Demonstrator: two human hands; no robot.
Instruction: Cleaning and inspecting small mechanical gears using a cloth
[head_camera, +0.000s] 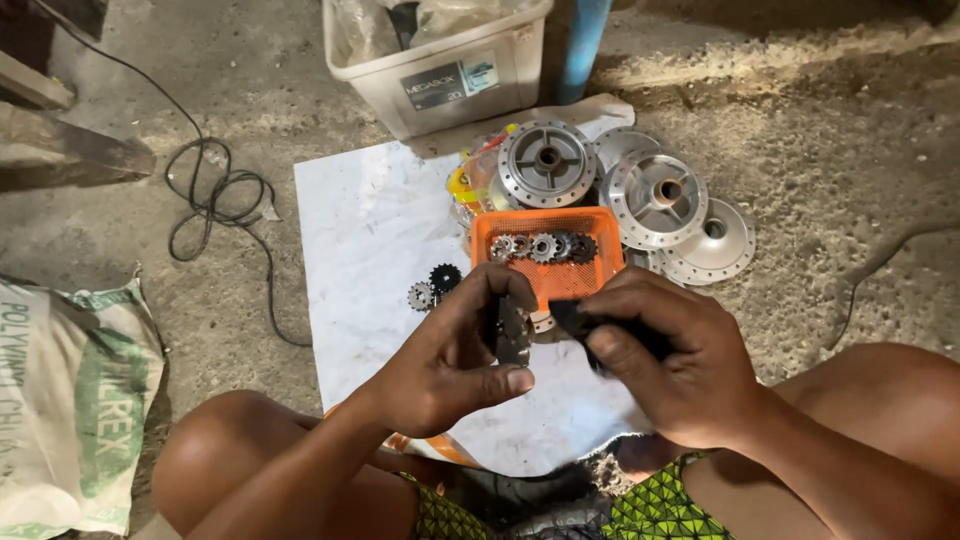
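At the far left, a white and green sack (70, 400) lies on the dusty floor (850, 150), and a black cord (215, 200) curls beside it. A white sheet (370, 250) is spread on the floor in the middle. Two small gears (432, 287) lie on it, just left of the hands.

The left hand (450, 365) holds a dark metal gear (510, 330) up on its edge. The thumb presses it from the near side and the fingers (500, 285) curl over it from the far side, so they are pinching it. The gear looks flat, grey-black and a bit shiny, with little teeth.

Just to the right, the right hand (670, 365) is closed around a black piece (580, 320) that pokes out toward the gear. I cannot tell what the piece is.

Behind the hands sits an orange tray (555, 280) with a row of small gears (540, 246) inside. Farther right are round silver metal hubs (655, 195). A pale plastic box (440, 60) stands at the far side.
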